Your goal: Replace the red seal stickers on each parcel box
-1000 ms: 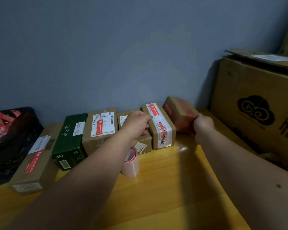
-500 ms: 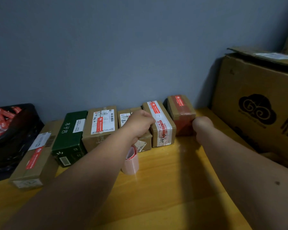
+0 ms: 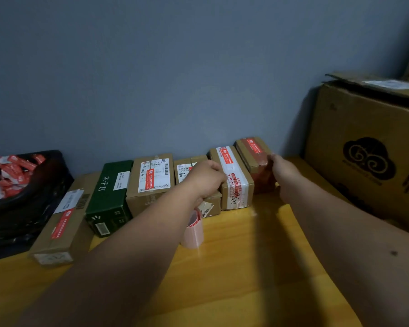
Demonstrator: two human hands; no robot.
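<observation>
Watching from the head view: six parcel boxes line up along the grey-blue wall [image 3: 175,67] on the yellow wooden table [image 3: 246,267], centre frame. My left hand [image 3: 207,177] is curled into a fist over the small brown cardboard box [image 3: 187,166]; what it holds, I cannot tell. My right hand [image 3: 282,169] grips the near right corner of the red-taped brown box [image 3: 253,153] at the row's right end. Red seal stickers [image 3: 227,155] show on several lids. Pale pink sticker roll [image 3: 193,232] stands upright under the left wrist. Black tray of red scraps [image 3: 12,171] at left edge; large printed carton [image 3: 368,161] at right.
</observation>
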